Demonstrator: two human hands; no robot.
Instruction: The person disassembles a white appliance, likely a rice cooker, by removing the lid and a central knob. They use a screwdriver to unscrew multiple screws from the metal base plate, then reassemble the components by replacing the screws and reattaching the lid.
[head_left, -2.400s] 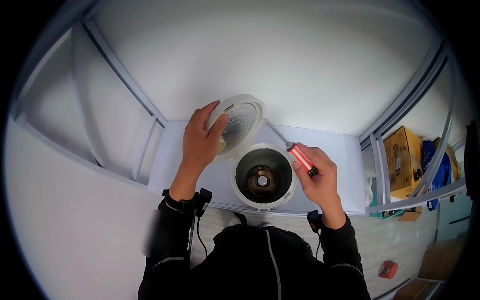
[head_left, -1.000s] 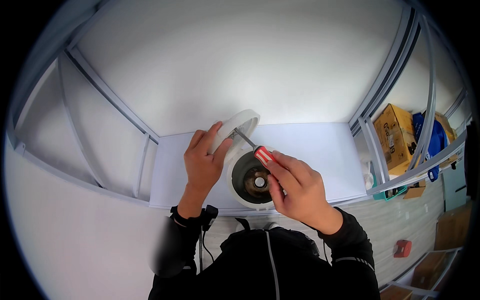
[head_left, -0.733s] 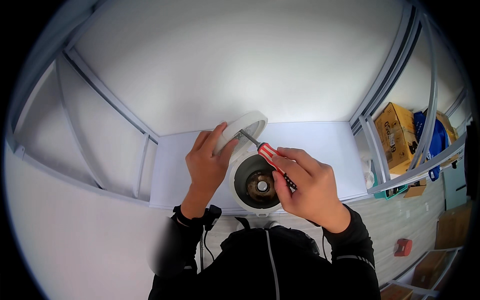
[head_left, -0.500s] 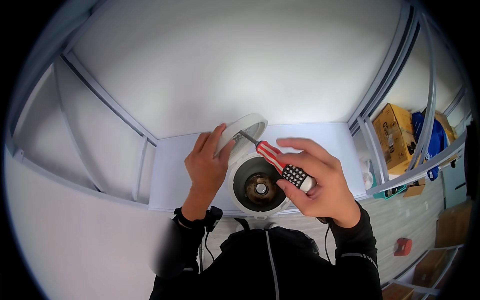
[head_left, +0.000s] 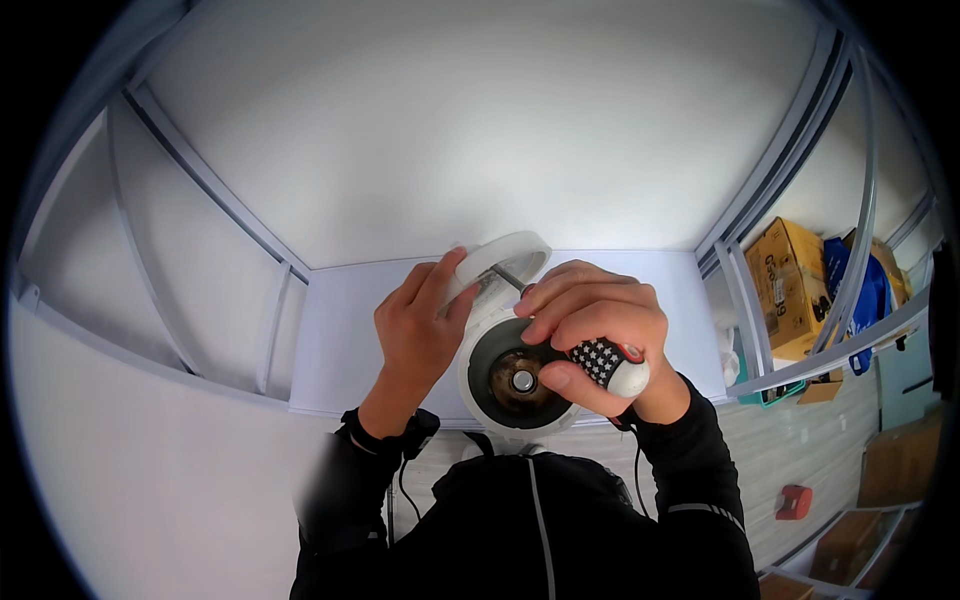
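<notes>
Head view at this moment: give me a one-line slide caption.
Left hand holds a tilted white lid; right hand grips a screwdriver pointed at its inner side, at an open cooker body.

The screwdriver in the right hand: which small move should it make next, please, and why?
Probably a small, gentle turn of the screwdriver, pressed lightly. The right hand has its fingers curled around the handle, the shaft points into the inner side of the tilted lid, and the left hand holds that lid. Whether the tip sits in a screw, I cannot tell.
</notes>
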